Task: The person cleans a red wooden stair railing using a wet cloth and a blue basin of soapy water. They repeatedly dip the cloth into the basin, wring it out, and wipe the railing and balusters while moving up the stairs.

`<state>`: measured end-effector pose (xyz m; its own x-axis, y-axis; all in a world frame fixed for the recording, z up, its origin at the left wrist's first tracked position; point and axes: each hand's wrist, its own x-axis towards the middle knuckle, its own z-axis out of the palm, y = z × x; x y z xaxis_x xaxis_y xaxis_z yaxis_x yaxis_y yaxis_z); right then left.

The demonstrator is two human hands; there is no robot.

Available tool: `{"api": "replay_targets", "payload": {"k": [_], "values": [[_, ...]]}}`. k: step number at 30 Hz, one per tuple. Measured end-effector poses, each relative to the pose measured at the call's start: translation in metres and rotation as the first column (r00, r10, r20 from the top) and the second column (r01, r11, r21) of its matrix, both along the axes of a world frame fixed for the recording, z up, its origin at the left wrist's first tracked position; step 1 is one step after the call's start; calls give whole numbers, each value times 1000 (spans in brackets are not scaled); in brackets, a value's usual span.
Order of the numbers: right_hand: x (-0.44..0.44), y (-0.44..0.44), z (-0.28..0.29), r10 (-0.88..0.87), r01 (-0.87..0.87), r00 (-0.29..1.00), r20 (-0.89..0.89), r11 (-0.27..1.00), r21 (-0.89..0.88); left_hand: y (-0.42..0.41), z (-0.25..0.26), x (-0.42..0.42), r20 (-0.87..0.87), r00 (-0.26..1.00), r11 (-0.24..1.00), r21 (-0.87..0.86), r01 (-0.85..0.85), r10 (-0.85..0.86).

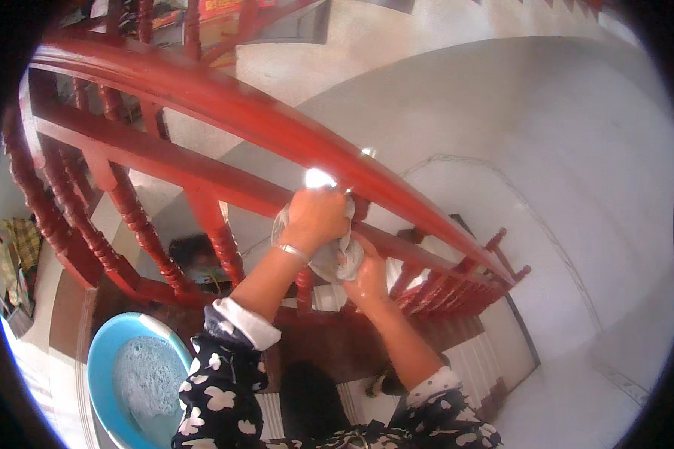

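Note:
My left hand point(317, 216), with a silver bangle at the wrist, grips a pale wet-looking cloth point(331, 261) just under the red handrail point(247, 115). My right hand point(369, 280) holds the lower part of the same cloth, close to the left. Both hands are at the lower rail point(146, 149) of the stair banister, where the cloth hides part of that rail and a baluster. The handrail slants from upper left down to the right, and a bright glare spot sits above my left knuckles.
A blue plastic basin point(98, 365) of sudsy water point(151, 376) stands at lower left, by my left sleeve. Turned red balusters point(146, 241) line the stair edge. Steps with striped treads point(472, 365) descend to the right. Beyond the banister lies a pale floor point(539, 224) below.

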<state>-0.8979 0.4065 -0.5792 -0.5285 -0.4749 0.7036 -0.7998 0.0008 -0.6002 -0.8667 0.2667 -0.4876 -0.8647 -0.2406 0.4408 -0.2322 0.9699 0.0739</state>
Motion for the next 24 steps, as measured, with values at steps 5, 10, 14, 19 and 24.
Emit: {"api": "replay_targets", "payload": {"k": [5,10,14,19,24], "values": [[-6,25,51,-56,49,980,-188,998,-42,22,-5,43,-482,856,974,24,227,-187],[-13,-22,176,-38,-95,801,-597,977,-189,7,81,57,-867,467,935,-292,-200,-171],[-32,-55,207,218,-188,966,-136,962,200,-8,106,37,-841,537,894,-286,-344,-63],[-109,15,115,39,-39,999,-1,989,143,42,47,-36,-721,638,935,-354,-4,-270],[-180,99,18,-94,92,963,254,996,22,112,-13,-125,-553,695,880,-386,275,-460]]}}
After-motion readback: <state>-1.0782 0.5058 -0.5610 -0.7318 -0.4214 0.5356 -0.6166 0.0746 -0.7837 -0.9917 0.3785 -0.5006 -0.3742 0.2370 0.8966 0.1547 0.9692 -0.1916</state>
